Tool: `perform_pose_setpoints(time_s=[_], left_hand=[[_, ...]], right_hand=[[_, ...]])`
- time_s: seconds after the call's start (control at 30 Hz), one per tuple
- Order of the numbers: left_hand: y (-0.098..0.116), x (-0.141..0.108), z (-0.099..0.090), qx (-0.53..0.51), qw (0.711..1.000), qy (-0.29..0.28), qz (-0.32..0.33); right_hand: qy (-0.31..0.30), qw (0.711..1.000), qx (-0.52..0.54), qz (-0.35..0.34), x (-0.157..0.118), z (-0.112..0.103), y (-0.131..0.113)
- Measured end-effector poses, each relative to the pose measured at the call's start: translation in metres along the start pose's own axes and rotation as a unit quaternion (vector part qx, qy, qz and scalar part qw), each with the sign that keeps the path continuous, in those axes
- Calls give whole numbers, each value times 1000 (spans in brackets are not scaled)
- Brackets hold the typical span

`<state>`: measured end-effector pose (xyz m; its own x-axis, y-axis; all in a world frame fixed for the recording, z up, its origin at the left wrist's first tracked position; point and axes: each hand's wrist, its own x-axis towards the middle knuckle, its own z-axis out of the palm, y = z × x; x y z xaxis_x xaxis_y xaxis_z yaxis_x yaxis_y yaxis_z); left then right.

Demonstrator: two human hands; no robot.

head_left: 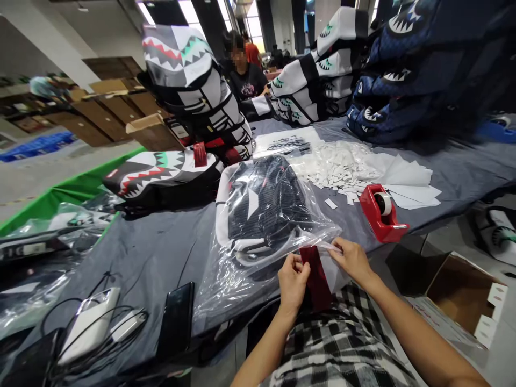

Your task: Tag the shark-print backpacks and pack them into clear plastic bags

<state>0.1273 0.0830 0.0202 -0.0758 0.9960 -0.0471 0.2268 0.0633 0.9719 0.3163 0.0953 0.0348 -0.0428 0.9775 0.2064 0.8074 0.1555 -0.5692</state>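
In front of me a black and white backpack point(266, 199) lies inside a clear plastic bag point(226, 285) on the grey-covered table. My left hand point(294, 279) pinches a dark red strip point(316, 274) at the near edge of the bag. With closed fingers, my right hand point(352, 260) grips a thin white sheet point(332, 269) beside the strip; whether it also holds the bag's edge I cannot tell. A red tape dispenser point(381, 215) with a roll in it stands to the right of the bag.
Stacked backpacks rise at the back left point(197, 91) and back right point(395, 80). White slips point(342, 166) and paper sheets point(411, 180) lie beyond the dispenser. At front left are a black phone point(176, 320), a white power bank point(88, 322) and cables. A cardboard box point(463, 295) stands below right.
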Motion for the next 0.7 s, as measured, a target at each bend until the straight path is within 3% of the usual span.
perform_pose_setpoints(time_s=[0.07, 0.13, 0.23, 0.3, 0.4, 0.5, 0.6, 0.7], left_hand=[[10, -11, 4, 44, 999, -9, 31], [14, -16, 9, 91, 992, -53, 75], [10, -9, 10, 192, 953, -107, 210], [7, 4, 5, 292, 896, -108, 317], [22, 29, -2, 433, 774, -116, 447], [57, 50, 4, 492, 630, -244, 550], [83, 62, 26, 497, 511, -429, 555], [82, 67, 46, 489, 469, -530, 510]], right_hand=[[28, 998, -16, -55, -13, -2, -6], [39, 995, -32, -90, -22, 1, -12], [45, 993, -54, -95, -31, 8, -13], [52, 993, -60, -83, -39, 15, -8], [65, 993, -49, -91, -58, 23, 2], [88, 986, -38, -137, -80, 26, 10], [112, 976, -42, -183, -98, 23, 16], [117, 971, -53, -201, -111, 21, 17]])
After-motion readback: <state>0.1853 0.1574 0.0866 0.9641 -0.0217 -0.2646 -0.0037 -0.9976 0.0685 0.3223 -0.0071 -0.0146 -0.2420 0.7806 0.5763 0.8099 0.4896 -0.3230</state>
